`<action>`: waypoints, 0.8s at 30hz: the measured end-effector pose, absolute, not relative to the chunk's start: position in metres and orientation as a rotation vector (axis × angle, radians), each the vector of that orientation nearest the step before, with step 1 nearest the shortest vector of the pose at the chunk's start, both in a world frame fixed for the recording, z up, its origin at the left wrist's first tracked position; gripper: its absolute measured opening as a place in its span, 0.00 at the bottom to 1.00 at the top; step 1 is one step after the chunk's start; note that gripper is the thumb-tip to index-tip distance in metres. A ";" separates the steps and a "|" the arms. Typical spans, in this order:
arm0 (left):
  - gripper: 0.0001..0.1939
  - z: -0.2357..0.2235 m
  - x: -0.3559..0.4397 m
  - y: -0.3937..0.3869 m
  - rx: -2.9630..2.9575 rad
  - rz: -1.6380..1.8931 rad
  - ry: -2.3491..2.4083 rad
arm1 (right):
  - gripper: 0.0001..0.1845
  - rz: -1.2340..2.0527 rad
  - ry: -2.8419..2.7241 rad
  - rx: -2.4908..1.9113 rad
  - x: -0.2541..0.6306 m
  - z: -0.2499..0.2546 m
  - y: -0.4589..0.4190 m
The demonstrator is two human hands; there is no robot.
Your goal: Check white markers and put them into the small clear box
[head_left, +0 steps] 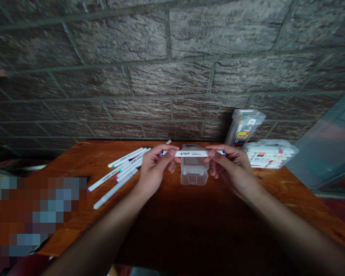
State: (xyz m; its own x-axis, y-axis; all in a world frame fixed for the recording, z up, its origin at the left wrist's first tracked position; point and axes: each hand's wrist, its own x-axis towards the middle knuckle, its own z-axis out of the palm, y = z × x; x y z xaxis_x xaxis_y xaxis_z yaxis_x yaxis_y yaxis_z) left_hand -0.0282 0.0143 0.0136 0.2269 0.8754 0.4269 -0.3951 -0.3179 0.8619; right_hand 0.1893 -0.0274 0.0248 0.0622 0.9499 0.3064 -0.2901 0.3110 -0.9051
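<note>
A white marker [193, 153] with dark blue ends is held level across the middle of the view. My left hand [156, 165] pinches its left end between thumb and fingers. The right end is gripped the same way by my right hand [231, 165]. Behind and below the marker, a clear plastic case [194, 177] rests on the wooden table, partly hidden by the marker and my fingers. Several white markers [126, 163] with coloured ends lie loosely piled to the left of my left hand.
A tall clear container [241, 128] with a yellow label stands by the stone-patterned wall [149, 80]. Beside it sits a wide clear case [270, 155] with pens inside. The wooden table [287, 191] ends near a bluish panel [327, 142] on the right. A blurred-out patch covers the lower left.
</note>
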 end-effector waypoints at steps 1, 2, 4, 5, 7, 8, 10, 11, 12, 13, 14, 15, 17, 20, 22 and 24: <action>0.08 0.014 -0.028 0.014 1.335 1.385 0.506 | 0.09 1.089 -1.110 -0.767 0.189 0.025 -0.027; 0.08 0.014 -0.028 0.014 1.332 1.385 0.508 | 0.09 1.082 -1.109 -0.765 0.189 0.025 -0.027; 0.08 0.014 -0.028 0.014 1.326 1.395 0.520 | 0.10 1.062 -1.106 -0.761 0.189 0.025 -0.026; 0.08 0.014 -0.028 0.014 1.322 1.403 0.526 | 0.10 1.053 -1.103 -0.762 0.189 0.026 -0.026; 0.08 0.013 -0.028 0.015 1.313 1.422 0.533 | 0.11 1.047 -1.092 -0.772 0.188 0.027 -0.026; 0.07 0.012 -0.028 0.016 1.308 1.429 0.532 | 0.11 1.048 -1.085 -0.779 0.188 0.028 -0.026; 0.07 0.012 -0.028 0.017 1.294 1.436 0.525 | 0.12 1.055 -1.074 -0.790 0.189 0.029 -0.027; 0.07 0.012 -0.028 0.017 1.286 1.436 0.522 | 0.12 1.061 -1.070 -0.792 0.189 0.029 -0.027; 0.08 0.013 -0.028 0.017 1.276 1.436 0.518 | 0.12 1.068 -1.068 -0.791 0.189 0.030 -0.027; 0.08 0.013 -0.029 0.018 1.267 1.436 0.512 | 0.12 1.076 -1.067 -0.787 0.189 0.030 -0.028; 0.08 0.014 -0.029 0.017 1.257 1.436 0.505 | 0.12 1.085 -1.066 -0.784 0.190 0.030 -0.028; 0.08 0.014 -0.029 0.017 1.247 1.435 0.498 | 0.12 1.094 -1.065 -0.781 0.190 0.030 -0.028; 0.08 0.015 -0.029 0.017 1.229 1.431 0.482 | 0.11 1.105 -1.064 -0.779 0.190 0.031 -0.028; 0.09 0.017 -0.028 0.016 1.207 1.431 0.467 | 0.11 1.098 -1.066 -0.790 0.190 0.031 -0.028; 0.10 0.017 -0.027 0.015 1.196 1.433 0.464 | 0.11 1.091 -1.065 -0.787 0.190 0.031 -0.028; 0.10 0.018 -0.027 0.015 1.183 1.433 0.467 | 0.11 1.089 -1.059 -0.776 0.190 0.031 -0.029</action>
